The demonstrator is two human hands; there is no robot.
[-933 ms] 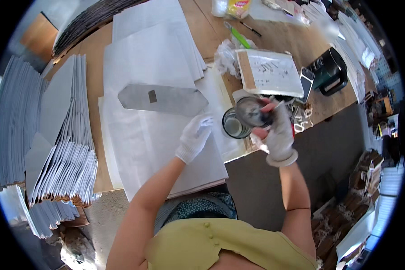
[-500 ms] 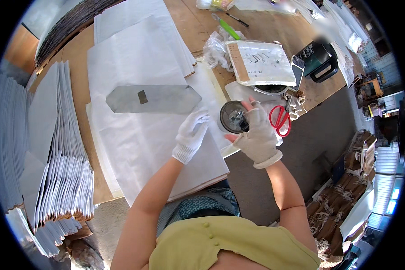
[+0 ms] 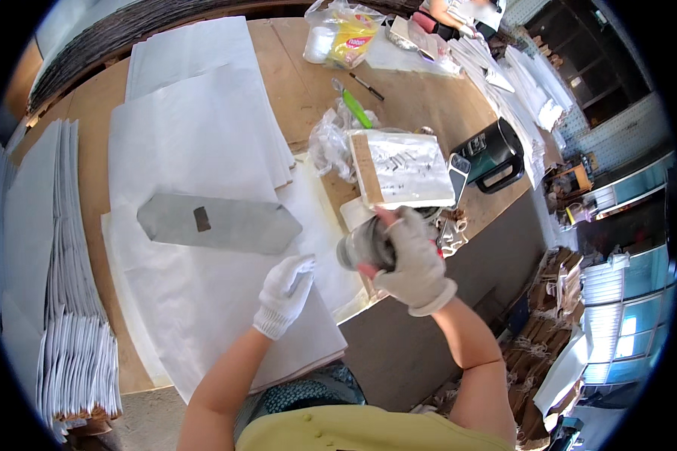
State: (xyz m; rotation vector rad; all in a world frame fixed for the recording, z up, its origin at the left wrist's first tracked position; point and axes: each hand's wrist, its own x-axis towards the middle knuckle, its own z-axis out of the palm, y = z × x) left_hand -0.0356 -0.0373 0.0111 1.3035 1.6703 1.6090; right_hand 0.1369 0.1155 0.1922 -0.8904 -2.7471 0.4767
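My right hand, in a pale glove with bare fingertips, grips a clear cup with a dark lid; motion blurs the cup, which is tilted. My left hand, in a white knitted glove, lies over the large white paper sheets with its fingers loosely stretched and nothing in them. Just beyond it, a long grey template with pointed ends and a small dark patch lies on the sheets. Behind the right hand, only a bit of the red scissors shows.
A white-covered pad, a phone, a dark mug, crumpled plastic, a green-handled tool and a pen lie beyond my right hand. Folded paper stacks stand at left. A person is at the far end.
My right hand has closed round the lidded cup, which has tipped from its upright position. My left hand stays over the paper. The whole view has shifted, bringing the far person into sight.
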